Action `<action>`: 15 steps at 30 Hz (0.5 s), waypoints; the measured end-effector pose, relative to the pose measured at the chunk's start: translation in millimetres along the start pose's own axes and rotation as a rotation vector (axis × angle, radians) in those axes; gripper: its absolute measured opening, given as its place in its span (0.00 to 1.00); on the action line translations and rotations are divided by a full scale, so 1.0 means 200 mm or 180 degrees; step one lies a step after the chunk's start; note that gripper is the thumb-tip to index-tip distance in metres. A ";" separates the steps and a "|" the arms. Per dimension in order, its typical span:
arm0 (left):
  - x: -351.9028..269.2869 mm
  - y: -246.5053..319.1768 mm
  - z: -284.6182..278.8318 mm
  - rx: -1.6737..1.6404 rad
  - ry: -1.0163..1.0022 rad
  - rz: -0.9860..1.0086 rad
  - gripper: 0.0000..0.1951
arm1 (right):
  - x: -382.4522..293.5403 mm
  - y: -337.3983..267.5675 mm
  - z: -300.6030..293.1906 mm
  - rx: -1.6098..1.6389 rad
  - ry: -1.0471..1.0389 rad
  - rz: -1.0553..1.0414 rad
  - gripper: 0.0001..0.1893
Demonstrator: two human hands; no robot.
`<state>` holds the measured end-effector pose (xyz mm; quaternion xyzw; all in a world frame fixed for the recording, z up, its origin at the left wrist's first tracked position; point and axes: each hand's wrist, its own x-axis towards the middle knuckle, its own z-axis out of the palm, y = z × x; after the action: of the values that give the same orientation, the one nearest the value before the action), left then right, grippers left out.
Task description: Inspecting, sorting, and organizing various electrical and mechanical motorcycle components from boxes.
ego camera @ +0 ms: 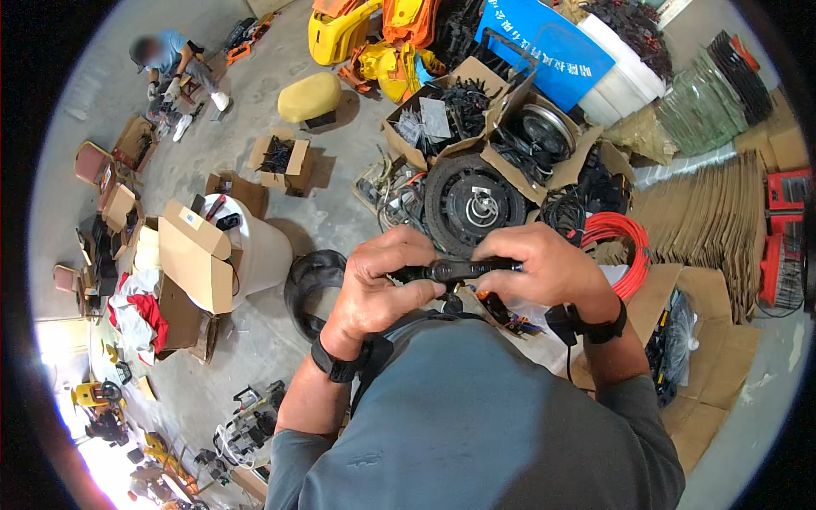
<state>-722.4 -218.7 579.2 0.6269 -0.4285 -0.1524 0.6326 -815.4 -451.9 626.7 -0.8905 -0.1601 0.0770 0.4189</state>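
In front of my chest, both hands hold a small black mechanical part with a round head and a short arm; its exact kind is unclear. My left hand pinches the head end between thumb and fingers. At the other end, the fingers of my right hand close around the arm and partly hide it. Beyond the hands, a black wheel with a tyre lies flat on the floor, a coiled cable at its hub. A black inner tube or tyre rests left of my left hand.
A white bucket with an open carton stands left. Cartons of cables and parts sit ahead. On the right are a red hose coil, stacked cardboard and an open carton. A person sits far left.
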 end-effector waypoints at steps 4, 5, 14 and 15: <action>-0.01 0.00 0.02 -0.0045 0.0327 -0.0118 0.12 | -0.04 0.01 0.02 0.0605 0.0090 0.0324 0.14; -0.01 0.00 0.02 -0.0053 0.0357 -0.0109 0.12 | -0.05 0.00 0.04 0.0723 0.0143 0.0468 0.13; 0.01 -0.02 0.04 0.0365 0.0904 0.0108 0.12 | -0.04 -0.12 0.16 0.1063 0.0563 0.0470 0.25; 0.01 -0.02 0.05 0.0511 0.1015 0.0147 0.12 | -0.04 -0.14 0.17 0.1060 0.0567 0.0460 0.25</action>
<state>-727.4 -227.1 574.8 0.6816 -0.3478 -0.0019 0.6438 -838.0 -414.6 626.3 -0.8214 -0.0431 0.0531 0.5663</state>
